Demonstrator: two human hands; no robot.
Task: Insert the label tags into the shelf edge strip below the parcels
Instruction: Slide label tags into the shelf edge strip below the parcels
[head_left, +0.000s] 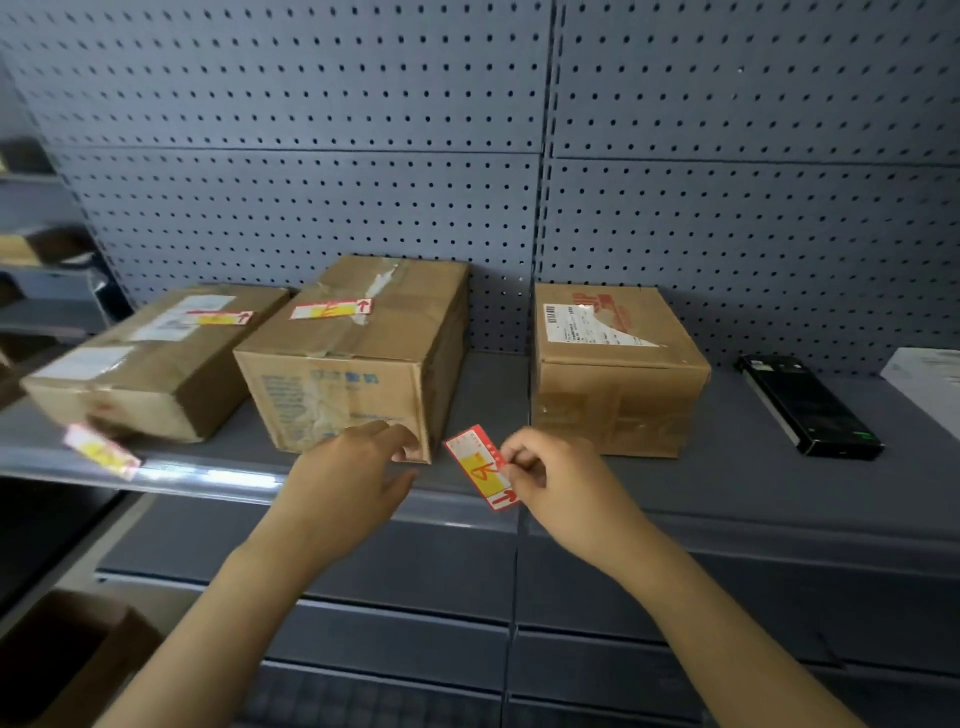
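Observation:
My right hand (550, 480) pinches a red and yellow label tag (480, 467) by its right edge, held tilted just above the shelf edge strip (218, 475). My left hand (348, 467) hovers with fingers apart at the front lower corner of the middle parcel (358, 358), holding nothing. Another tag (101, 451) sits in the strip below the left parcel (156, 358). A third parcel (613, 369) stands to the right. The left and middle parcels each carry a red and yellow sticker on top.
A black handheld scanner (808, 405) lies on the grey shelf (483, 395) at the right, beside white paper (930, 384) at the far right edge. Pegboard backs the shelf. Lower shelves run below. A brown cardboard box (67, 660) stands at the bottom left.

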